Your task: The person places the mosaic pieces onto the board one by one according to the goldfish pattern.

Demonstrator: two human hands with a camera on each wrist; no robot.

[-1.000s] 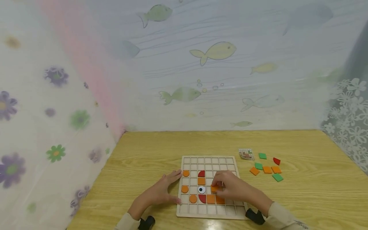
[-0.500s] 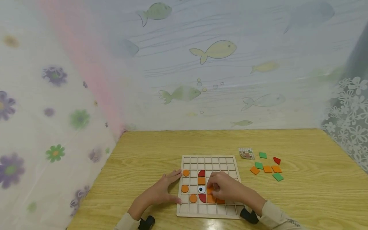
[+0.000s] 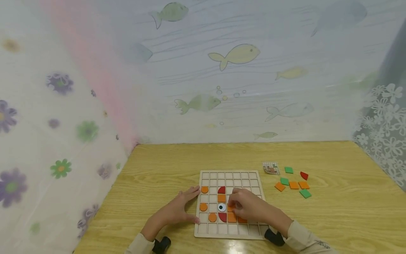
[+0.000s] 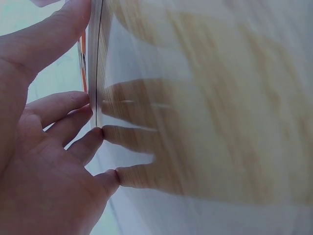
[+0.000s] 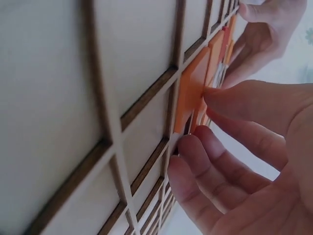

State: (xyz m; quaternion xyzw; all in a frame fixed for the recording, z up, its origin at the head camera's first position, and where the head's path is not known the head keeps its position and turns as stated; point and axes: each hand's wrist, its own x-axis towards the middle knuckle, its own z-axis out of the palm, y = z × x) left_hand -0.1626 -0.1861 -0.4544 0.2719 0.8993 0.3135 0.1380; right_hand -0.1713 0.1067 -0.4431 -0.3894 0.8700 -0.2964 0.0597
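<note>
My right hand (image 3: 250, 205) pinches an orange square tile (image 3: 231, 207) over the gridded wooden board (image 3: 233, 229), in the cell right of a round eye tile (image 3: 221, 207). In the right wrist view the thumb and fingers (image 5: 195, 149) come down close on the board, and part of that tile is hidden. My left hand (image 3: 176, 210) spreads its fingers along the board's left edge, fingertips right at the rim. Below the pinched tile lie two orange squares (image 3: 232, 217) beside a red quarter-round tile (image 3: 223, 217). Orange discs (image 3: 203, 207) sit in the left columns.
Right of the board lie loose tiles: green squares (image 3: 305, 193), orange squares (image 3: 294, 185) and a red quarter-round (image 3: 304, 175). A small gridded picture card (image 3: 270, 168) is behind them. The wooden table (image 3: 165, 158) meets a fish-printed curtain (image 3: 196, 123) at the back.
My right hand has moved a little left with the orange square, from one cell over to beside the eye tile, then stays there. The left hand keeps its place at the board.
</note>
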